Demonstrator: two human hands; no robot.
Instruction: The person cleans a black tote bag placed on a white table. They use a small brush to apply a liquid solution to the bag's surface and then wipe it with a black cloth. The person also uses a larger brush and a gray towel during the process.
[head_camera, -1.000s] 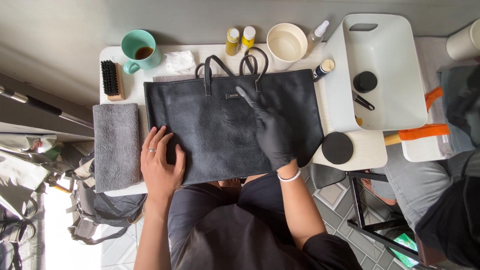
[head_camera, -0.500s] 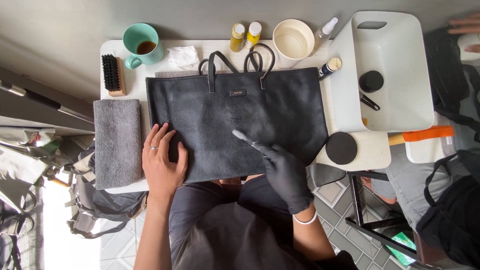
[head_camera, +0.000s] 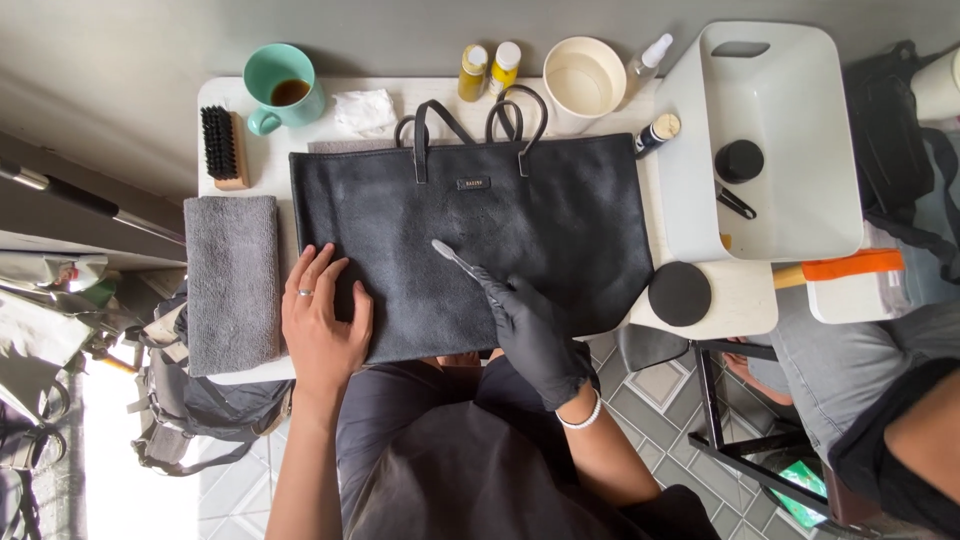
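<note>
In the head view, a black tote bag (head_camera: 470, 245) is laid flat at the table centre. It is pressed at 7 o'clock by the open left hand (head_camera: 322, 322); a small brush (head_camera: 455, 259) is gripped by the gloved right hand (head_camera: 535, 335) at 5 o'clock

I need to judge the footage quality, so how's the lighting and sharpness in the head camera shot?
Head view: sharp and evenly lit over the black bag; the small brush in the right hand is crisp; daylight blows out the floor at lower left; edges bend slightly from the wide lens.
</note>
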